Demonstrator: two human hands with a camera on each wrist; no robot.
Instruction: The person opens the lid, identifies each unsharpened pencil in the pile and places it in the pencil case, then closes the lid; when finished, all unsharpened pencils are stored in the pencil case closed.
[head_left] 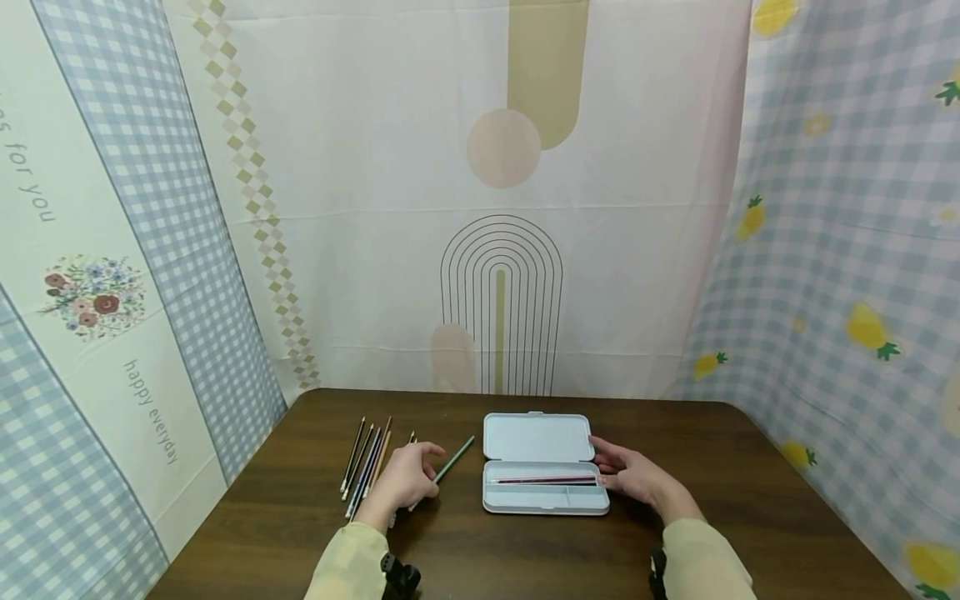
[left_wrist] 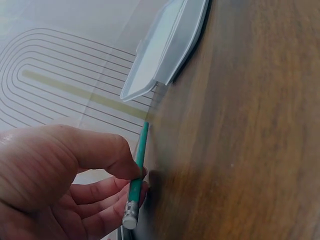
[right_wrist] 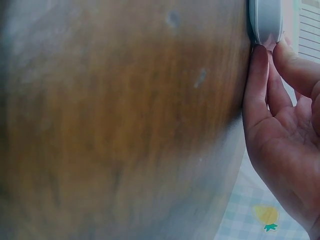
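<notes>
My left hand (head_left: 407,477) pinches a green pencil (left_wrist: 138,172) between thumb and fingers, near its metal-banded eraser end. The pencil's other end slants away toward the white pencil case (head_left: 546,505). That case lies open on the table, lid (head_left: 536,437) folded back, with a few dark and reddish pencils (head_left: 546,480) along its upper compartment. At the case's right end, my right hand (head_left: 636,475) holds the edge, thumb at the rim and fingers against the side (right_wrist: 258,70). Left of my left hand lie several loose pencils (head_left: 362,461), partly hidden behind the hand and sleeve.
The brown wooden table (head_left: 547,554) has rounded far corners. A patterned cloth (head_left: 375,250) hangs behind it, with checked cloths at both sides. The case's lower section has small divided compartments (head_left: 551,497).
</notes>
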